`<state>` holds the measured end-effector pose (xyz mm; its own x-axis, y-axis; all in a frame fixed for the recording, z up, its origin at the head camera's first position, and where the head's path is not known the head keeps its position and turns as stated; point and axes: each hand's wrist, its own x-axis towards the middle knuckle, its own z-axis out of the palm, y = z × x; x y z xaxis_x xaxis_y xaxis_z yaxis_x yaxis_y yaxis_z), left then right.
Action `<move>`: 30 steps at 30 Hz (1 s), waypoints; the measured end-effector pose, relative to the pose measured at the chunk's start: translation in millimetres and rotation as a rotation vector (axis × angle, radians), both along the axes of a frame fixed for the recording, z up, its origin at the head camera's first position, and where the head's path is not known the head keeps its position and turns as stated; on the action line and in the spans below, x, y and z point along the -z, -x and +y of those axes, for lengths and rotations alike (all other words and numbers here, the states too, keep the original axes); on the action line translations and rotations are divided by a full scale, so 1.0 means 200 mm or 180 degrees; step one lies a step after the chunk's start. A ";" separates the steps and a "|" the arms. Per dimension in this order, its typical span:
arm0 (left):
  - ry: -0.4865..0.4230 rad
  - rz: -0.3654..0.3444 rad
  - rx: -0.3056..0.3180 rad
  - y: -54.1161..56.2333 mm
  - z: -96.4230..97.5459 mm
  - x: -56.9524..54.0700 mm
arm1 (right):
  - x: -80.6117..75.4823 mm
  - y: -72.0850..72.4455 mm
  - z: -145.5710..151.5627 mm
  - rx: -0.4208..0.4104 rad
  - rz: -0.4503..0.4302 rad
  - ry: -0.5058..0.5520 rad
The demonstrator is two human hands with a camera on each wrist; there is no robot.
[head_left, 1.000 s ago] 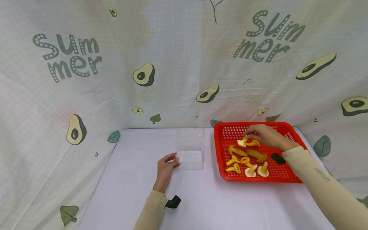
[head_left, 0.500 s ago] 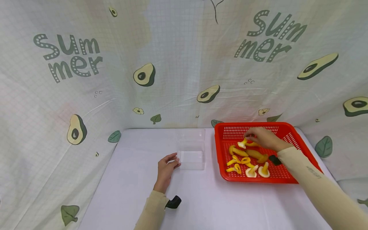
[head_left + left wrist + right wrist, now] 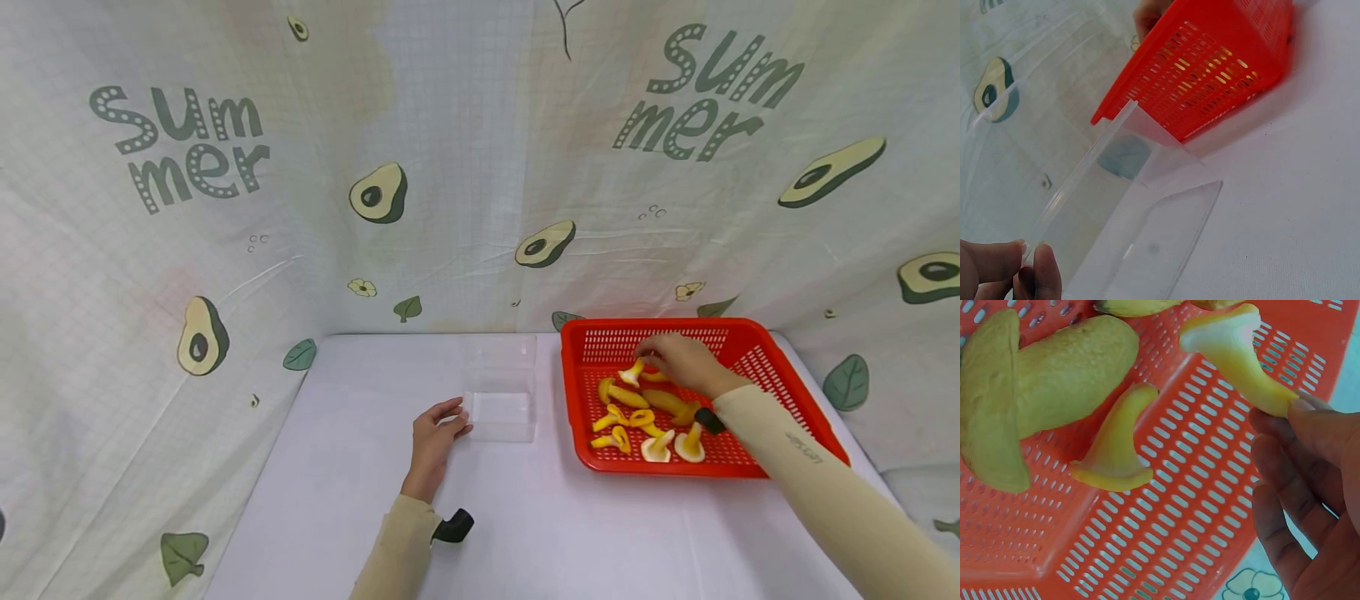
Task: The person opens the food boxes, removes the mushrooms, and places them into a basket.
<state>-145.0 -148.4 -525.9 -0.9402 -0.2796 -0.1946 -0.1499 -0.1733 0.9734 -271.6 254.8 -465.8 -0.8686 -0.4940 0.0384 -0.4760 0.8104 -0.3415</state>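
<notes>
In the head view my right hand (image 3: 686, 364) is over the back of a red plastic basket (image 3: 585, 463), pinching a yellow mushroom with a whitish cap (image 3: 632, 372) by its stem. The right wrist view has this mushroom (image 3: 1229, 359) held cap outward between thumb and forefinger, the other fingers loosely bent. A second yellow mushroom (image 3: 1116, 440) lies below it. At the middle of the table, my left hand (image 3: 435, 442) holds the left side of a clear plastic box (image 3: 498, 432). Thumb and fingertips (image 3: 1046, 269) pinch its rim in the left wrist view.
Large brown mushrooms (image 3: 667, 406) and several yellow ones, including one with a white cap (image 3: 689, 444), lie in the basket. Behind the box stretches a clear section (image 3: 498, 352), perhaps its raised lid. A printed cloth (image 3: 450, 125) hangs along the table's back edge.
My right wrist and forearm have shifted left over the basket, while the fingers and the pinched mushroom stay almost in place. The left hand and the clear box have not visibly moved.
</notes>
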 end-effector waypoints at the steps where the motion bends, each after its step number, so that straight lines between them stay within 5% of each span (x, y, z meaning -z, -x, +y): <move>1: 0.0004 0.0004 0.0001 0.00 0.00 0.00 | 0.00 0.00 0.00 0.0007 0.0004 -0.0018; 13: -0.0009 -0.0013 -0.0005 0.00 0.00 0.01 | 0.03 0.00 0.03 0.0086 -0.0034 -0.0257; 30: -0.0006 -0.0007 0.0010 0.00 0.00 -0.01 | -0.01 -0.05 0.08 0.0158 0.0000 -0.0163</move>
